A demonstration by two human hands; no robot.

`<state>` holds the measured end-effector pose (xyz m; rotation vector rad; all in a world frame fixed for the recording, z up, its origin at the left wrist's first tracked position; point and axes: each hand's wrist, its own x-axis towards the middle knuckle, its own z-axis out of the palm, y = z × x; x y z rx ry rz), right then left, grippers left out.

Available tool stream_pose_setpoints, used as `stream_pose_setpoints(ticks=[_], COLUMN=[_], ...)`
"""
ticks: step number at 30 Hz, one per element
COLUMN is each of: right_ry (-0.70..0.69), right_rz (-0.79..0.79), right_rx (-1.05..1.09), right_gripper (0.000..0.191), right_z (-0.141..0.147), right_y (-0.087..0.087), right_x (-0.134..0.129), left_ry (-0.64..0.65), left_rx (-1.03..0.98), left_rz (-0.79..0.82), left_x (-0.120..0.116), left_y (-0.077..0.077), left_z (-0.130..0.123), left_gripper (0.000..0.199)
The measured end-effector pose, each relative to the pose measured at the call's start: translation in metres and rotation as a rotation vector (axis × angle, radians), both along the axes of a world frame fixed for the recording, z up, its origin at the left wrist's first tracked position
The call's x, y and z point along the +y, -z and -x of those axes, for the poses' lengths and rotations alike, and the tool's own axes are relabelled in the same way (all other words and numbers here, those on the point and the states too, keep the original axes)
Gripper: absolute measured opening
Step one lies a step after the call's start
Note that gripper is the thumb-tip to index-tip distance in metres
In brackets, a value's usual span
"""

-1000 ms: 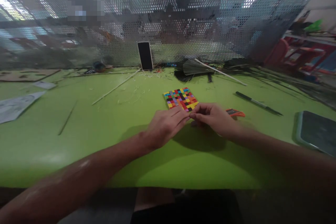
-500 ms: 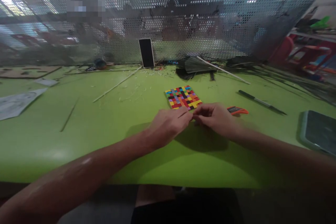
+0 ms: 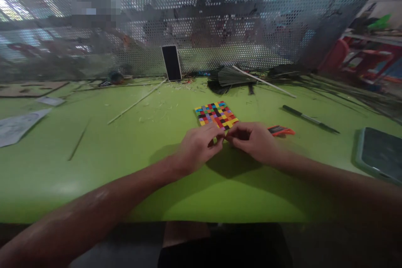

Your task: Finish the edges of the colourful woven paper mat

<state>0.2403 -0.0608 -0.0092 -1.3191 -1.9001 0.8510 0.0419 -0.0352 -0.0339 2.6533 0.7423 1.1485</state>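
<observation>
Behind the green table (image 3: 125, 192) is a perforated screen (image 3: 201, 29). Both hands are narrow — left hand (image 3: 201, 143), right hand (image 3: 256, 142) — fingertips pinched; what they hold, I cannot tell. The colourful woven square (image 3: 216, 115) lies at twelve o'clock from them.

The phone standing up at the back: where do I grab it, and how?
I'd pinch the upright phone by its two long side edges, about halfway up, coming from the front. It's thin and stands tall, so both edges look easy to reach, while the mesh screen is close behind it.
</observation>
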Motion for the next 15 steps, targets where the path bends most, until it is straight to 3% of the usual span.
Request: stream_pose_setpoints(ticks=[11,15], right_ry=[0.004,-0.035], right_rz=[-0.130,-0.316], right_rx=[-0.095,-0.223], right_gripper=[0.009,0.013], right_z=[0.0043,0.0058], right_y=[0.0036,0.0063], right_x=[-0.0035,-0.0071], left_ry=[-0.024,-0.066], left_rx=[0.016,0.020], left_rz=[0.033,-0.049], left_x=[-0.0046,-0.0049], left_y=[-0.0030,-0.0022], left_z=[-0.0012,-0.0025], left_gripper=[0.008,0.010])
